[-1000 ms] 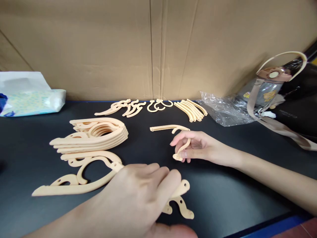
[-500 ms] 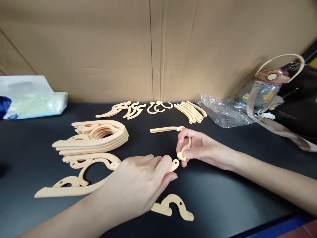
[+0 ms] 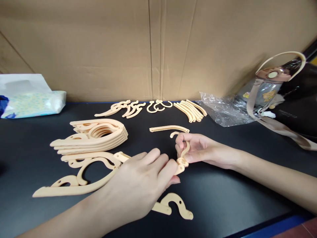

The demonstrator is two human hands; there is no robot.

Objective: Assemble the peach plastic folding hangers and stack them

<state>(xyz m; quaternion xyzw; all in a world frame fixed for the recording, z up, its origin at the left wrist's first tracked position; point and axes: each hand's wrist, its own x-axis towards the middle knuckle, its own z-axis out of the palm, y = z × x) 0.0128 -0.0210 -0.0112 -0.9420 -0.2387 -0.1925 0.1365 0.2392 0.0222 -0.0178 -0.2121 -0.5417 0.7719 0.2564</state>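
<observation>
My left hand (image 3: pixel 148 178) is closed around a cream plastic hanger arm (image 3: pixel 180 169); its holed tip shows beyond my fingers, and most of it is hidden. Between my right hand's (image 3: pixel 198 148) fingers and thumb is a cream hanger hook (image 3: pixel 186 148), its curved end pointing up and left. The hook's round base meets or overlaps the arm's tip; I cannot tell whether they are joined. Below my left hand lies another curved hanger piece (image 3: pixel 174 200), partly covered. Past my right hand rests a slim curved bar (image 3: pixel 169 128).
A stack of folded hangers (image 3: pixel 91 142) and one more folded hanger (image 3: pixel 74 190) lie at left. Along the back are loose short arms (image 3: pixel 119 107), hooks (image 3: pixel 158 105) and slim bars (image 3: pixel 190 110). Tissues (image 3: pixel 34 102), a plastic bag (image 3: pixel 220 112) and a strapped bottle (image 3: pixel 268 89) stand around them.
The hook in my right hand has turned, and its base has come down onto the arm's tip. My left hand has tilted, showing a piece's end at its left.
</observation>
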